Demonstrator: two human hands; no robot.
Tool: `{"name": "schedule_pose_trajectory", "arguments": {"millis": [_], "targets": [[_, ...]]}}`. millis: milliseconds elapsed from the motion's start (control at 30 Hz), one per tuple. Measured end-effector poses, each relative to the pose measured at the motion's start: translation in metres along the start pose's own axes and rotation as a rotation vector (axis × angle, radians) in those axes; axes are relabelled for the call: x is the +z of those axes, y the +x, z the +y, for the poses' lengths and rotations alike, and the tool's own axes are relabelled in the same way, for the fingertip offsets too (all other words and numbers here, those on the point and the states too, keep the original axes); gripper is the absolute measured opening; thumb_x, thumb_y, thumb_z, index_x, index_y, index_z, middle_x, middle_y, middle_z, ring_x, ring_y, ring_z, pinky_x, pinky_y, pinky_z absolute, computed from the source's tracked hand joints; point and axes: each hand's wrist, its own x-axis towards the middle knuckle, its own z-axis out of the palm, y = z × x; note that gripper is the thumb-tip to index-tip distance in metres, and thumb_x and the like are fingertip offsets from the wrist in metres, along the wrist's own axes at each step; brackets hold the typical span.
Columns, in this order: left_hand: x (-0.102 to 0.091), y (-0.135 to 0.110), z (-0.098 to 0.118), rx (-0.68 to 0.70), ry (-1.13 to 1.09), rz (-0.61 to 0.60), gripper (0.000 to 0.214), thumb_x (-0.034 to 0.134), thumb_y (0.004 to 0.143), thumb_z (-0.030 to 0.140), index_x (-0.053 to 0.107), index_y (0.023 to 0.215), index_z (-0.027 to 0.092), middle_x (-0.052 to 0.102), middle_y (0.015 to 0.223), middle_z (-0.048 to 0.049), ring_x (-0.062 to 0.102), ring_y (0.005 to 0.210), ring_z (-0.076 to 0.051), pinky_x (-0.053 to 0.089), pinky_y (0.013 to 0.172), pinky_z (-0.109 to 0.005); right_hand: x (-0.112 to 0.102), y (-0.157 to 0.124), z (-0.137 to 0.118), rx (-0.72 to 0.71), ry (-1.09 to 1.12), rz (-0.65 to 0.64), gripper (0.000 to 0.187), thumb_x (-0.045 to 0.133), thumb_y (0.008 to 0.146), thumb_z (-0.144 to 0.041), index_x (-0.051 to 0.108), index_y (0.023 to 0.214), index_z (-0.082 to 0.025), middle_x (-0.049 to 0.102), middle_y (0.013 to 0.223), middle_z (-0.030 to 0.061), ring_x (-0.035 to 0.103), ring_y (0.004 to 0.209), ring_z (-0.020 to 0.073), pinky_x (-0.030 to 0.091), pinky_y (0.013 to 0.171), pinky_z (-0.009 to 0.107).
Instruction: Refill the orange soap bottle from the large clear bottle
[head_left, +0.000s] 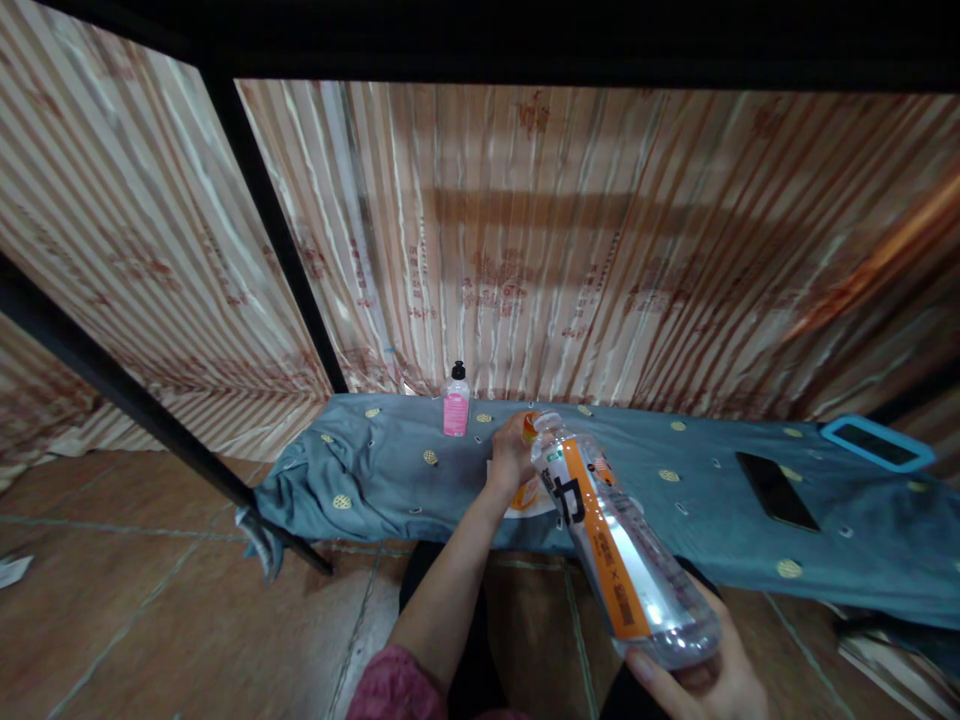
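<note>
Striped curtain backdrop, low bench under blue-grey cloth with yellow motifs (390, 470). Right hand (697, 680) wrapped around base of clear plastic bottle with orange label (607, 530), tilted neck-forward over cloth edge, bracing it against left hand (510, 452) curled at neck; actual hold there not discernible. Small pink-labelled bottle with black cap (455, 400) upright behind, black phone (776, 490) flat, clear of hands.

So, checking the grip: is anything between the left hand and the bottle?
Nothing visible: the left hand is at the neck of the bottle, whose base the right hand holds.
</note>
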Motion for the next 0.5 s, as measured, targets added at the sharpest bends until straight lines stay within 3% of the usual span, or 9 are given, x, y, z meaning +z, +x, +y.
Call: {"name": "schedule_pose_trajectory", "arguments": {"millis": [500], "targets": [[0.0038, 0.0006, -0.0048, -0.010, 0.012, 0.008, 0.017, 0.066, 0.081, 0.022, 0.065, 0.098, 0.017, 0.072, 0.102, -0.0087, 0.069, 0.095, -0.024, 0.055, 0.088, -0.036, -0.0005, 0.0004, 0.0066, -0.064, -0.026, -0.008, 0.082, 0.083, 0.055, -0.057, 0.051, 0.123, -0.024, 0.071, 0.111, 0.0066, 0.071, 0.097, 0.0291, 0.057, 0.082, 0.032]]}}
